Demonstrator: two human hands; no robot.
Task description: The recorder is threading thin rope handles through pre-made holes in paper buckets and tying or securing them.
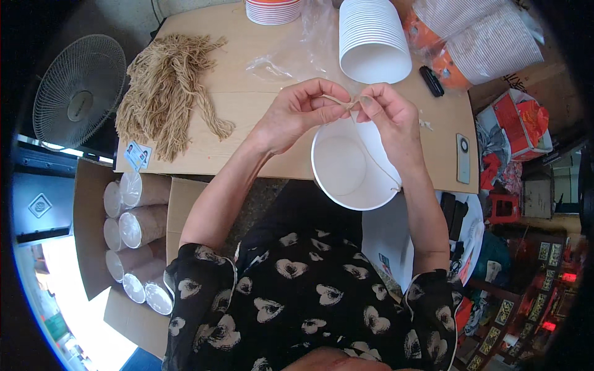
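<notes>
A thin tan cord point(369, 153) runs from the right side of a white paper bucket point(346, 162) up to my fingers. My left hand point(303, 116) pinches the cord between thumb and fingers above the bucket's far rim. Close beside it, my right hand point(393, 119) also pinches the cord, where a small loop or knot shows between the fingertips. The bucket's open mouth faces me, and it sits at the table's near edge. Its inside looks bare white.
A heap of tan cords point(170, 93) covers the table's left. Nested white buckets point(374, 43) and bagged striped ones point(492, 52) stand at the back, near a black object point(431, 81). A phone point(463, 158) lies right. Left are a fan point(79, 93) and a carton point(93, 247) of wrapped stacks.
</notes>
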